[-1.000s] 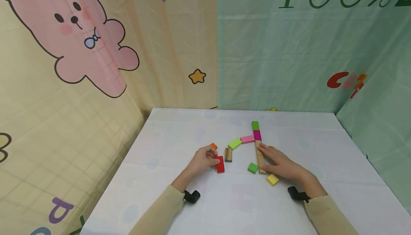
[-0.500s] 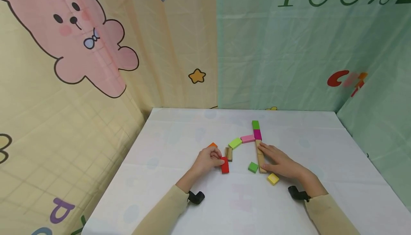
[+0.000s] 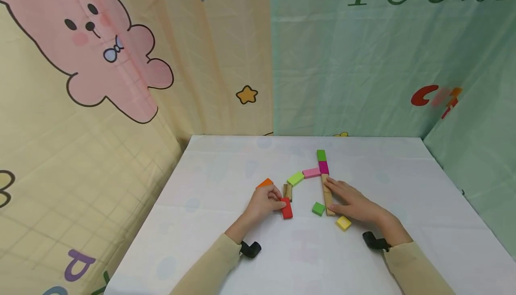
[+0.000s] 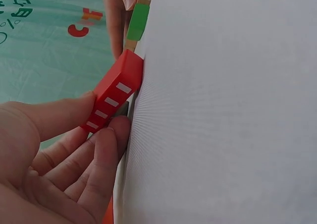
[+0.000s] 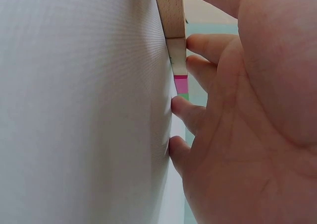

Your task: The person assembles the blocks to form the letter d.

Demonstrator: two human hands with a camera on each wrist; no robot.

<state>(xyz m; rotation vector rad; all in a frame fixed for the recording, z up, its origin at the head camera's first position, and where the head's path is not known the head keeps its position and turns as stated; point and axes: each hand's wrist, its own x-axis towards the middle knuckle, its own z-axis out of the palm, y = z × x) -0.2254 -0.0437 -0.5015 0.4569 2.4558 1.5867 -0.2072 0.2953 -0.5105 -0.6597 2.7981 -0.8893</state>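
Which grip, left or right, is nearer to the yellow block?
Right. The right grip is just beyond the yellow block, touching the wooden row; the left grip is well off to its left, pinching the red block.

Row of blocks [image 3: 327, 192] on the table [image 3: 306, 263], between left hand [image 3: 262, 203] and right hand [image 3: 356, 203]

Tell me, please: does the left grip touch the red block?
Touching. The left wrist view shows the left grip with its thumb against the red block, no gap between.
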